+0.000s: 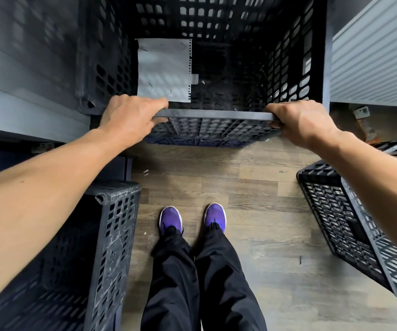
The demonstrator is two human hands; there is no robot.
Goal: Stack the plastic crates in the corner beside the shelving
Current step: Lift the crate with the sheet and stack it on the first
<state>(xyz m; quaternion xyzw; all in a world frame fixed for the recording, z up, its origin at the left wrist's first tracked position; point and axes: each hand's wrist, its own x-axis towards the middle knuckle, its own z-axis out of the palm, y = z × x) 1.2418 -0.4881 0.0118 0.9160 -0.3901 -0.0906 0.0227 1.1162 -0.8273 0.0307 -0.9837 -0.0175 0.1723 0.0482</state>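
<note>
A tall stack of black perforated plastic crates [216, 115] stands in the corner straight ahead, and I look down into its open top. A white paper sheet [164, 70] lies deep inside on the left. My left hand [130, 118] grips the left end of the near rim. My right hand [300, 123] grips the right end of the same rim. Both hands have fingers curled over the edge. Another black crate [111, 235] stands at my lower left. A third black crate [350, 225] lies tilted on the floor at the right.
Grey shelving [25, 91] runs along the left, close to the stack. A white ribbed panel [372, 56] fills the upper right. My feet in purple shoes [192, 218] stand on the wood-look floor [252, 187] between the two lower crates. Small debris lies by the right wall.
</note>
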